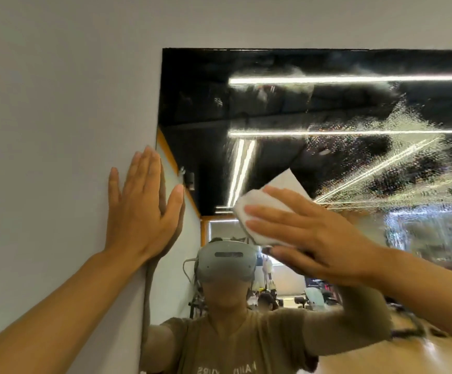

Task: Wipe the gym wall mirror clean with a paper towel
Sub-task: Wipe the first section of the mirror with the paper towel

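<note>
The wall mirror point(278, 109) fills the upper right, its left edge running down the middle of the view. Wet spray droplets and smears point(397, 157) cover its right part. My right hand point(314, 238) lies flat with straight fingers on a folded white paper towel point(268, 201), pressing it against the glass. My left hand point(141, 209) rests flat and open on the grey wall point(57, 103), its thumb at the mirror's left edge.
The mirror reflects a person in a headset and brown shirt, ceiling light strips and gym equipment behind. Plain grey wall runs above and to the left of the mirror.
</note>
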`<state>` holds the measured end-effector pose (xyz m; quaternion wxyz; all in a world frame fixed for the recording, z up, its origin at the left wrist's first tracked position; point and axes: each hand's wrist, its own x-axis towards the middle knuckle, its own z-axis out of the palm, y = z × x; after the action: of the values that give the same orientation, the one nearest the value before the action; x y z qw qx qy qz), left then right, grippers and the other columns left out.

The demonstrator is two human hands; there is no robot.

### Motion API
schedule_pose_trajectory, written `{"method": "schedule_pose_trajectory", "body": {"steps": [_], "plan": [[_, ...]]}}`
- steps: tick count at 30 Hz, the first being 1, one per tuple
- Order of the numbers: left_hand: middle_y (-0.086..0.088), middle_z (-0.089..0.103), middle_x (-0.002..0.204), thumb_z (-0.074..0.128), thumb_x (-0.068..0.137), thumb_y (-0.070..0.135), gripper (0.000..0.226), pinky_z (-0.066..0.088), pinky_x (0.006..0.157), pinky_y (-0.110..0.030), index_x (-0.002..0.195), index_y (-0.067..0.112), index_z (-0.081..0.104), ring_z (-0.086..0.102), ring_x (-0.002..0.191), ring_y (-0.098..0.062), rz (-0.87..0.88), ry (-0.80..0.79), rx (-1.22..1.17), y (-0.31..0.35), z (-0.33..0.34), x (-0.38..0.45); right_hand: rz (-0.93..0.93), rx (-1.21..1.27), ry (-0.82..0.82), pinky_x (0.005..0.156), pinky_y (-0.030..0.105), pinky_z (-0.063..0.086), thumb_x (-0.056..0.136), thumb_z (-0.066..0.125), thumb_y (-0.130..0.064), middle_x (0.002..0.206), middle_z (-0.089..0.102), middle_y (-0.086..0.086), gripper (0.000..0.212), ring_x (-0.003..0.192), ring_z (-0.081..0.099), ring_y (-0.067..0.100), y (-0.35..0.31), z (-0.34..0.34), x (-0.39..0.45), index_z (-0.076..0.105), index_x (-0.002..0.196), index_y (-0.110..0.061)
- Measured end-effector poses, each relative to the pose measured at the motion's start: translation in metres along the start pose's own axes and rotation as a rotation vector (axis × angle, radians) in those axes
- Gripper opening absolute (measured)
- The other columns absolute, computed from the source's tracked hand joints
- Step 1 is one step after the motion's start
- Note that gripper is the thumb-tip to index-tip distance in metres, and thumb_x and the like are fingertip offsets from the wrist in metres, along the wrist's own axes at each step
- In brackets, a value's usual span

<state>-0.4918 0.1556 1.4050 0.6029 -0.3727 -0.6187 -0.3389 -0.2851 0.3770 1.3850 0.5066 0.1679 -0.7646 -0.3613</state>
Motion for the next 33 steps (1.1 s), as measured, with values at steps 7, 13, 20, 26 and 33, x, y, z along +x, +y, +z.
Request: {"method": "schedule_pose_trajectory", "body": {"steps": [7, 13, 20, 26, 33], "plan": [[0.002, 0.009, 0.167, 0.023, 0.097, 0.054, 0.074, -0.008, 0.123, -0.039, 0.16, 0.015, 0.016, 0.0, 0.151, -0.009, 0.038, -0.016, -0.027, -0.001, -0.001, -0.003, 0.141, -0.04, 0.032, 0.107, 0.037, 0.033, 0.105, 0.03, -0.051, 0.157, 0.031, -0.017, 0.045, 0.148, 0.021, 0.009, 0.059, -0.022, 0.025, 0.04, 0.147, -0.039], [0.006, 0.01, 0.166, 0.019, 0.097, 0.058, 0.075, 0.0, 0.125, -0.039, 0.16, 0.017, 0.016, 0.005, 0.153, -0.011, 0.088, -0.027, -0.043, -0.003, -0.003, -0.013, 0.69, 0.023, 0.19, 0.118, 0.056, 0.028, 0.107, 0.037, -0.041, 0.164, 0.023, -0.011, 0.046, 0.153, 0.013, 0.019, 0.124, -0.044, 0.08, 0.036, 0.152, -0.034], [0.004, 0.01, 0.166, 0.026, 0.1, 0.046, 0.067, -0.005, 0.121, -0.024, 0.159, 0.014, 0.018, 0.0, 0.15, -0.005, 0.061, -0.016, -0.068, 0.008, 0.0, -0.018, 0.223, -0.009, 0.008, 0.121, 0.041, 0.021, 0.106, 0.026, -0.048, 0.161, 0.03, -0.011, 0.053, 0.154, 0.013, 0.02, 0.047, -0.023, -0.01, 0.04, 0.152, -0.026], [0.0, 0.014, 0.166, 0.028, 0.1, 0.042, 0.065, -0.005, 0.12, -0.021, 0.158, 0.013, 0.02, 0.001, 0.152, -0.009, 0.056, -0.019, -0.074, 0.015, 0.001, -0.023, -0.076, -0.055, -0.051, 0.12, 0.033, 0.026, 0.109, 0.028, -0.041, 0.158, 0.034, -0.008, 0.043, 0.151, 0.022, 0.022, 0.039, -0.025, -0.067, 0.039, 0.148, -0.028], [0.005, 0.012, 0.166, 0.023, 0.099, 0.052, 0.07, -0.001, 0.119, -0.025, 0.159, 0.016, 0.019, -0.001, 0.151, -0.007, 0.055, -0.054, -0.057, 0.022, 0.0, -0.031, 0.535, 0.036, 0.119, 0.116, 0.061, 0.028, 0.106, 0.03, -0.049, 0.164, 0.024, -0.008, 0.047, 0.152, 0.017, 0.021, 0.137, -0.054, 0.015, 0.033, 0.152, -0.039]]}}
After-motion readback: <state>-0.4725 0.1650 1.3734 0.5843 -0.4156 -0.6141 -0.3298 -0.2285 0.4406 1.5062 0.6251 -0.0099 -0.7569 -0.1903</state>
